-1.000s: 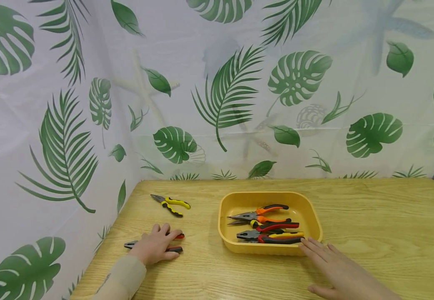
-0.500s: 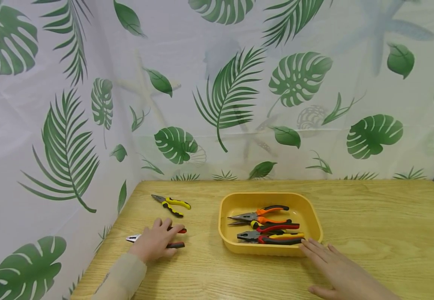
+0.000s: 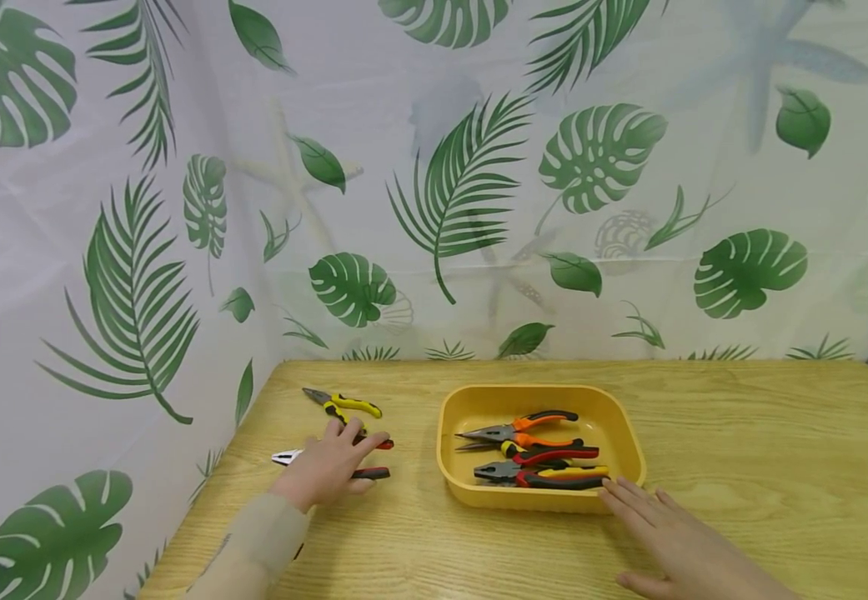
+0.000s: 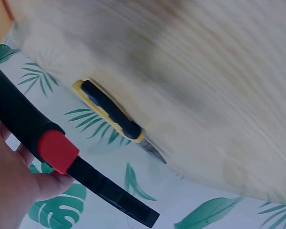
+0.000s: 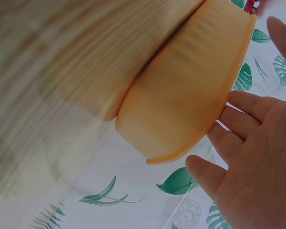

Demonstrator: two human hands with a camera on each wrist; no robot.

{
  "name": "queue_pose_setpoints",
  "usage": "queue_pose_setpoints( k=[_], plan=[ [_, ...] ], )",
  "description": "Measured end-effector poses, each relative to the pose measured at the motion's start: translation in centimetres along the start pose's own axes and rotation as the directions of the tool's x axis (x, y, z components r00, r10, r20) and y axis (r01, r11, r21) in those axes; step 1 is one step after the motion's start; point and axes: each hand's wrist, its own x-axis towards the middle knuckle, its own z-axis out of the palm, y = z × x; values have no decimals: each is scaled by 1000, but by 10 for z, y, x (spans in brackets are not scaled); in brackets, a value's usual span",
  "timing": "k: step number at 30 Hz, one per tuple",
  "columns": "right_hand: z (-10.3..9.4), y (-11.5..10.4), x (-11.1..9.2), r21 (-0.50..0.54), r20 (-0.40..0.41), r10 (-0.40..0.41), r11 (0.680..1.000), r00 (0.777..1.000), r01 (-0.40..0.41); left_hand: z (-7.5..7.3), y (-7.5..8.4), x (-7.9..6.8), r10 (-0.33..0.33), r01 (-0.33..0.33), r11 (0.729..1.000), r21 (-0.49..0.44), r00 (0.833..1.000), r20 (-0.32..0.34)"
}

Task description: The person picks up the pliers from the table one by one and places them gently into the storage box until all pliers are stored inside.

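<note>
My left hand (image 3: pixel 328 465) grips red-and-black-handled pliers (image 3: pixel 285 457) from above, off the table, their bright jaws pointing left and the handle ends right. In the left wrist view, the thumb and fingers hold the black handle (image 4: pixel 14 109) of these pliers. Behind them on the table lie yellow-and-black long-nose pliers (image 3: pixel 358 406), partly covered by my fingers. Straight fingers of my right hand (image 3: pixel 666 533) touch the front right corner of a yellow tray (image 3: pixel 539 500); the right wrist view shows the fingertips (image 5: pixel 236 97) at its rim.
Inside the tray lie orange-handled long-nose pliers (image 3: pixel 504 432), red-and-black pliers (image 3: pixel 564 482) and other yellow-handled ones. A small dark red tip (image 3: pixel 298 551) shows beside my left sleeve. Leaf-printed cloth (image 3: pixel 434 317) hangs behind and left of the wooden table (image 3: pixel 764 467).
My left hand has lifted the pliers and carried them right and slightly toward the back, close to the yellow-and-black pair. My right hand and the tray stay put.
</note>
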Motion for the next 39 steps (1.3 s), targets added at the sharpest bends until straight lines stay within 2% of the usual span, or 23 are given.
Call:
queue_pose_setpoints(
  k=[4,11,18,23,29,39],
  plan=[
    [0,0,0,-7,-9,-3,1000,1000,3,-8,7,8,19,-19,1000,-5,1000,-16],
    [-1,0,0,26,44,35,999,998,-36,-20,24,26,60,-60,998,9,998,-20],
    [-1,-1,0,-10,-13,-7,1000,1000,7,-29,44,44,100,-100,995,8,995,-27],
    [-2,-1,0,-5,-17,-6,1000,1000,6,-35,58,56,104,-105,994,-8,995,-3],
    [-2,-1,-1,-28,-51,-21,999,998,20,-36,76,72,107,-107,994,25,994,25],
    [-3,-2,-1,-45,-71,-40,998,997,37,-39,108,94,108,-109,994,15,993,44]
  ],
)
